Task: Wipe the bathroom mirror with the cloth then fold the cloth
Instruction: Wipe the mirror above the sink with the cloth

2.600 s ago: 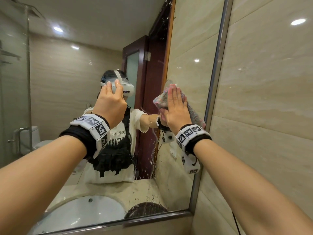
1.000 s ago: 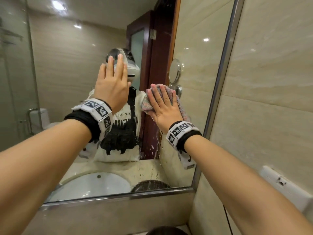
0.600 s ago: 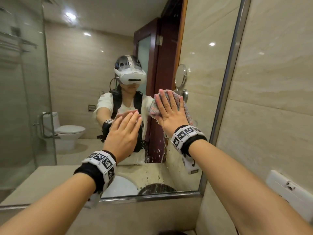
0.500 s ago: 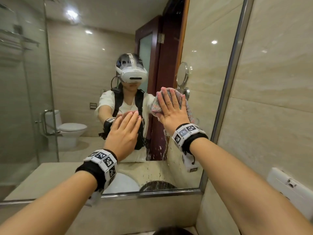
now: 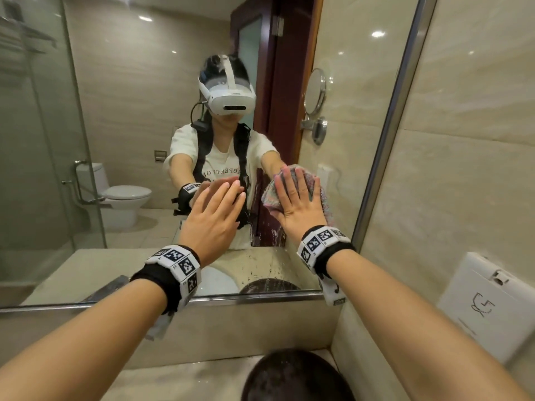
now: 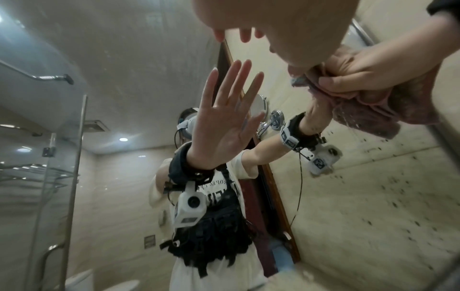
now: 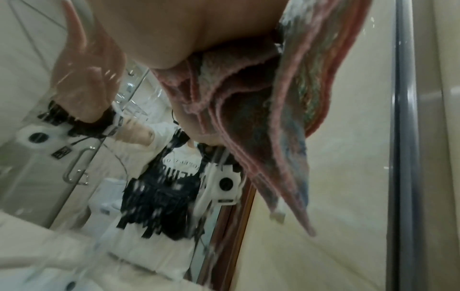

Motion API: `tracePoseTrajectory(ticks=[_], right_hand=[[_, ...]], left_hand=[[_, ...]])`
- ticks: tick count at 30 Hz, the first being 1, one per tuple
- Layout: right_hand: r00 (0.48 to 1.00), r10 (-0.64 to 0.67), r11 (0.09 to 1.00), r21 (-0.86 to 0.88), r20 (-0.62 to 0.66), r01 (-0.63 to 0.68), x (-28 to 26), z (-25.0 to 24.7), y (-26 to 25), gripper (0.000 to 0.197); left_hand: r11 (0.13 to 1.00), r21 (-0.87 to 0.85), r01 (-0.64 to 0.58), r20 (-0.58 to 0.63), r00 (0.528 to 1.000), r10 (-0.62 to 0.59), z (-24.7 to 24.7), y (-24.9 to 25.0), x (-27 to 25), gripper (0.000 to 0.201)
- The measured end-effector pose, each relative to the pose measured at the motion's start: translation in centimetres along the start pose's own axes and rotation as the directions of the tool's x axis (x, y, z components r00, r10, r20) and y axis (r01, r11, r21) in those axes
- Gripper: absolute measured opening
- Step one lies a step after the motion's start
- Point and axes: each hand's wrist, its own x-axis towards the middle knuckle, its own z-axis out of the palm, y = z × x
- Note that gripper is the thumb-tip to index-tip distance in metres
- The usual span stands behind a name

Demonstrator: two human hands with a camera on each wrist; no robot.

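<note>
The wall mirror [image 5: 139, 117] fills the head view. My right hand [image 5: 298, 198] lies flat with spread straight fingers on a bunched pink and multicoloured cloth [image 5: 324, 198], pressing it to the glass low down near the mirror's right edge. The right wrist view has the folded cloth [image 7: 261, 102] hanging under the palm against the glass. My left hand [image 5: 220, 206] is open with straight fingers, just left of the cloth and close to the glass; I cannot tell if it touches. The cloth [image 6: 410, 102] also appears in the left wrist view.
A metal frame [image 5: 390, 146] edges the mirror on the right, with tiled wall beyond. A white box [image 5: 486, 308] is mounted on that wall. Below lie a stone counter [image 5: 188, 377] and a dark round object [image 5: 295, 377]. Water drops speckle the lower glass.
My right hand has slid the cloth down the mirror toward its lower right part. My left hand has dropped from head height to beside the cloth.
</note>
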Motion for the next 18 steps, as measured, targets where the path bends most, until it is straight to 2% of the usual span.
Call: tracePoseTrajectory(ticks=[3,6,9,11,15,18], right_hand=[[1.0,0.003,1.0,0.004,0.028,-0.004,-2.3,1.4,-0.9,0.085],[0.999,-0.028,1.0,0.01,0.043,0.027,-3.6,2.0,-1.5,0.084],[0.996,-0.069,0.998,0.014,0.056,0.069,-3.7,2.2,-0.7,0.081],[0.996,-0.072,0.997,-0.001,0.05,0.072,-2.9,1.7,0.5,0.077],[0.985,0.13,0.991,0.027,0.112,-0.134,1.1,-1.7,4.4,0.07],[0.96,0.263,0.959,0.083,0.095,-0.271,2.9,-4.1,6.7,0.069]], left_hand=[[0.999,-0.035,0.02,-0.007,1.0,-0.021,0.6,1.1,-1.5,0.052],[0.996,-0.068,0.049,0.037,0.998,-0.047,0.8,1.8,-2.8,0.052],[0.993,-0.087,0.079,0.06,0.995,-0.074,0.7,1.7,-2.7,0.055],[0.992,-0.088,0.092,0.029,0.996,-0.09,0.6,1.4,-2.0,0.054],[0.995,-0.076,0.059,-0.088,0.994,-0.066,0.3,1.5,-1.0,0.053],[0.996,-0.067,0.053,-0.161,0.985,-0.063,0.2,1.9,-0.4,0.055]])
